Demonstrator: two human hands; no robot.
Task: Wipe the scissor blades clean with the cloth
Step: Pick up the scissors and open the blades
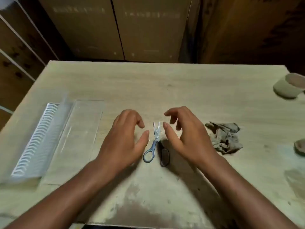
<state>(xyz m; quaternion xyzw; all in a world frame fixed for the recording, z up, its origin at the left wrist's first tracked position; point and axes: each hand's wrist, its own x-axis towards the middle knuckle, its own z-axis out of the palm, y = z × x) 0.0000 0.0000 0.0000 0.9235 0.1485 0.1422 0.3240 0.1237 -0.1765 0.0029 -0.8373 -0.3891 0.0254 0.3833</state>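
Scissors (pixel 156 142) lie slightly open; crumpled grey cloth (pixel 225 138) right.

I recorded the scissors (pixel 156 142) with silver blades, one blue-grey handle loop and one dark, near-black loop. The crumpled cloth (pixel 225 138) at right was grey-brown. The table (pixel 165 90) was pale, worn wood grain. The rack (pixel 38 141) at left showed a white chevron pattern. The far-right cup (pixel 287 85) was beige.

I see a worn pale table (pixel 165 90). On it lie the scissors (pixel 156 144), a crumpled cloth (pixel 225 138), a clear tray (pixel 49 138) and a cup (pixel 288 85).
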